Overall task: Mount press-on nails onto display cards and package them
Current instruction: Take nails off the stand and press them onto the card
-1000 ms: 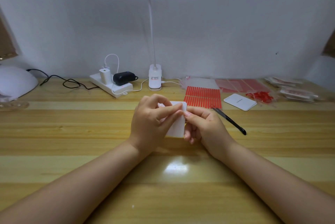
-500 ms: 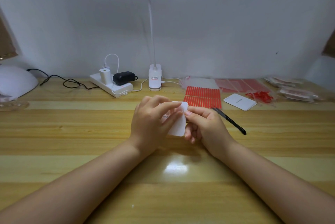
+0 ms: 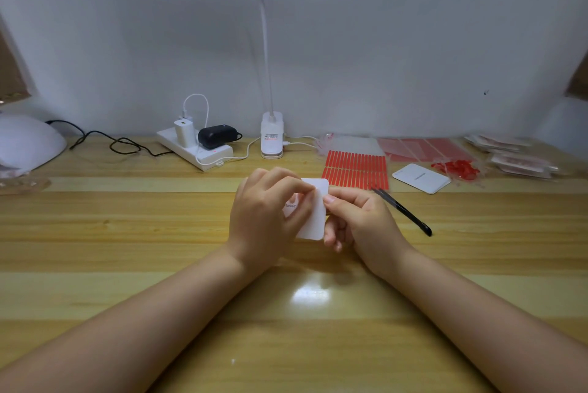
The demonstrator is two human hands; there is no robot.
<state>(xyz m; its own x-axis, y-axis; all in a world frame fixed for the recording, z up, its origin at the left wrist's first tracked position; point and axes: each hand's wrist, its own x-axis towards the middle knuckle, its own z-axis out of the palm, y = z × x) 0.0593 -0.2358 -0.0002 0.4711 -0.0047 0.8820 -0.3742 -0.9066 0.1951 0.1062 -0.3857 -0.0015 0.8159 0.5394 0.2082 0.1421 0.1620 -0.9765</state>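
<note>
We hold a white display card [image 3: 313,217] above the wooden desk [image 3: 127,233], left hand [image 3: 265,217] and right hand [image 3: 362,221] each pinching an edge; fingers pinching too hard could crease it or smudge its face

White display card [image 3: 313,217]; red-striped adhesive sheet [image 3: 356,168]; black tweezers [image 3: 404,211]; pale wood-grain table [image 3: 127,233].

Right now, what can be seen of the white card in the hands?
The card is plain white with rounded corners, looks like thin stiff card, and bears small grey print near its left side, half hidden. It is held above the desk, roughly upright. The left hand covers its left part; the right hand pinches its right edge.
</note>
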